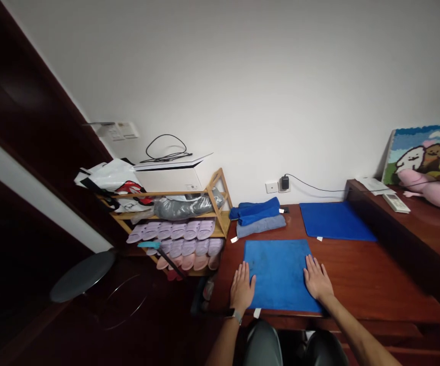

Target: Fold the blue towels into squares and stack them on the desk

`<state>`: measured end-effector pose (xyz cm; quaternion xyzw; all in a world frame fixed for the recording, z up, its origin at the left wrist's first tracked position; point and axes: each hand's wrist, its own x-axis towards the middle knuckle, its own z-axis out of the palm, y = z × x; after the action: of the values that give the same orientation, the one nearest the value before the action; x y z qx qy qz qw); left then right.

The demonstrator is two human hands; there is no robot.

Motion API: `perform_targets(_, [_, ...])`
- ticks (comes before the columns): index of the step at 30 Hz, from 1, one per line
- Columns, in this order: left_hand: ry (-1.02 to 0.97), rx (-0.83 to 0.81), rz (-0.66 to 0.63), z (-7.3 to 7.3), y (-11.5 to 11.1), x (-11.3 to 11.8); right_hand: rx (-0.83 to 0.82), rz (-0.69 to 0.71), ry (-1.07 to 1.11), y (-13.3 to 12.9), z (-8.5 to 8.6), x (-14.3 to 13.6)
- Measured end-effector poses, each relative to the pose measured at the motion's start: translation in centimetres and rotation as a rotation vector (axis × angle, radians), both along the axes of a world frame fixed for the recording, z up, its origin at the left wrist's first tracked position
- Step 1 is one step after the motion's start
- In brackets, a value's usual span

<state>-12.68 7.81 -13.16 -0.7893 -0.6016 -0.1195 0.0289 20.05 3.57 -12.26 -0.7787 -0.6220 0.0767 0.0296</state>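
A light blue towel [279, 274] lies spread flat on the wooden desk [360, 277], its white tag hanging at the near edge. My left hand [242, 288] rests flat along the towel's left edge, fingers stretched out. On the right edge lies my right hand [318, 278], palm down with the fingers extended. Neither hand grips anything. Behind, rolled dark blue towels [260, 211] are stacked on a greyish-blue rolled towel [261, 225]. A darker blue towel [336, 220] lies flat at the back right.
A wooden shoe rack [220, 203] with several lilac and pink slippers stands left of the desk, a white box [172, 178] on top. A round stool [84, 274] is further left. At right, a raised ledge holds a remote control [396, 203] and a pink plush toy [429, 190].
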Motion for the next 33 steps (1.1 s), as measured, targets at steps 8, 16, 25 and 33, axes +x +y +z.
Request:
perform_targets(8, [-0.006,0.119,-0.001,-0.9,0.3,0.4,-0.009,0.007,0.053,-1.0,1.0,0.2])
perform_targets(16, [-0.059,0.28,-0.115,1.0,-0.7,0.6,0.124,0.074,0.102,-4.4,-2.2,0.5])
perform_targets(25, [-0.123,0.023,-0.379,1.8,-4.0,15.4,0.085,0.078,0.12,-4.4,-0.8,0.3])
perform_targets(33, [-0.024,-0.023,-0.027,0.5,-2.2,3.7,0.117,0.075,0.103,-4.6,-1.2,0.5])
